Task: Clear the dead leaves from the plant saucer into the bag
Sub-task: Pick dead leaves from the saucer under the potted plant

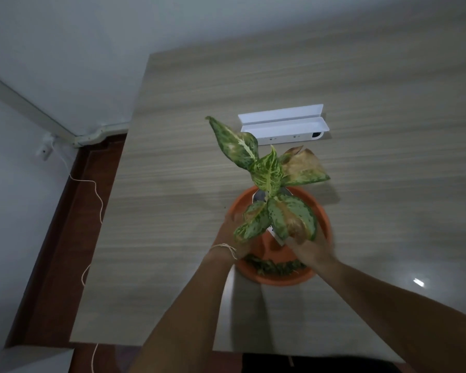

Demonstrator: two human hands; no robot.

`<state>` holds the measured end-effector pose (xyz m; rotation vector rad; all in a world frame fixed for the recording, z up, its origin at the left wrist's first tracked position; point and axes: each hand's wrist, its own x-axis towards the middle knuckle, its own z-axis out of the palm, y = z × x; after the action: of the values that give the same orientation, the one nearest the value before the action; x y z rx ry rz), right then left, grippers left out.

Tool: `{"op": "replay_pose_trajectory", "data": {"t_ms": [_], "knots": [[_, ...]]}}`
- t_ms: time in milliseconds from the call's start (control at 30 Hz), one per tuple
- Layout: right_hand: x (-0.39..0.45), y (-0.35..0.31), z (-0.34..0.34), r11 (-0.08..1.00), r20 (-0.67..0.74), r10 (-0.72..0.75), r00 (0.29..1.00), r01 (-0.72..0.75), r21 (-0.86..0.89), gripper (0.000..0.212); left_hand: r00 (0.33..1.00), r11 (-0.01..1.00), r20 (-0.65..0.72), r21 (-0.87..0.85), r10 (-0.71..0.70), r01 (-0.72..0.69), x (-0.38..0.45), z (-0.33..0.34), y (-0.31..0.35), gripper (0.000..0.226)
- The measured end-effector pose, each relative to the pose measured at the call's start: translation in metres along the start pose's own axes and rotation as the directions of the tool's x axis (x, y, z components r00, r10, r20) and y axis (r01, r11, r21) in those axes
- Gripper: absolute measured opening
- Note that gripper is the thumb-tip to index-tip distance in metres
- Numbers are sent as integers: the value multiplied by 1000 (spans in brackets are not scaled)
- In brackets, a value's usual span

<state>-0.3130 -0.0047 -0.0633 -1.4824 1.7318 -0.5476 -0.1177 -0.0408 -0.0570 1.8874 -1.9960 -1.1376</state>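
An orange plant saucer point(322, 211) sits on the wooden table. In it stands a small white pot point(278, 238) with a speckled green plant point(268, 173); some of its leaves are browned. Dark dead leaves point(276, 266) lie in the saucer's near side. My left hand point(230, 232), with a thread on the wrist, grips the pot's left side, its fingers partly under the leaves. My right hand point(311, 251), blurred, grips the pot's right side. A pale, sheet-like thing point(226, 313) lies under the saucer's near edge; I cannot tell whether it is the bag.
A white open socket box point(283, 125) is set into the table point(178, 184) behind the plant. The table's left edge drops to a brown floor point(65, 238) with a thin cord point(98, 200). White walls stand to the left and behind.
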Motion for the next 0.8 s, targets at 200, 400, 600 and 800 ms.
{"op": "replay_pose_trajectory", "data": {"t_ms": [200,400,600,800], "knots": [[-7,-7,51,874,370,-64,927,230,-427,35,959,810,276,574,-58,-116,-10,16,-28,51],[-1,-16,71,814,462,-78,883,324,-482,36,942,949,225,251,-249,191,1,38,-41,32],[-1,-9,82,817,488,-90,868,345,-463,31,919,896,199,-229,-339,380,-7,40,-24,25],[5,-5,67,911,376,-78,923,219,-349,29,961,918,114,-287,-252,274,-13,32,-11,22]]}}
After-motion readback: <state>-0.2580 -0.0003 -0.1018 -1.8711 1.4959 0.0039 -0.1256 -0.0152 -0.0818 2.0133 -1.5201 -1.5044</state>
